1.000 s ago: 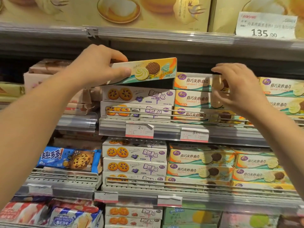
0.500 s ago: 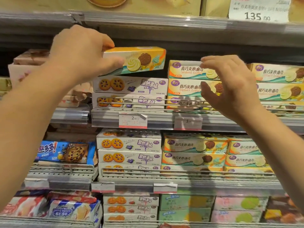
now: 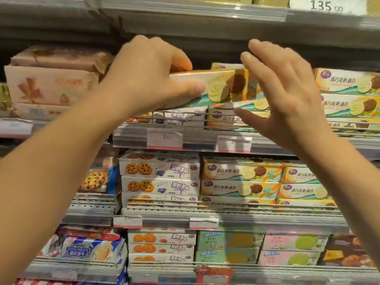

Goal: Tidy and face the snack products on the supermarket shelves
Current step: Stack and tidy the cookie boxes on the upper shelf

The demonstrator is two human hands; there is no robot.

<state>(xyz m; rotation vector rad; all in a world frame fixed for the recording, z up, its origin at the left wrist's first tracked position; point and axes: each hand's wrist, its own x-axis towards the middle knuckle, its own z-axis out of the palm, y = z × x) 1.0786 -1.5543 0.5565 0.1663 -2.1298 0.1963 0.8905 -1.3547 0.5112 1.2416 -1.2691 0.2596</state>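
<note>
Head view: pink wafer packs fill the shelf's left end. Beside them the left hand grips a yellow cookie box, thumb on its front, fingers over the top. Since a second ago the box has travelled right and now overlaps the matching stack. Dark open room remains above. The right hand hovers spread, holding nothing.

Dark gap above stacked cookie boxes stays passable.
</note>
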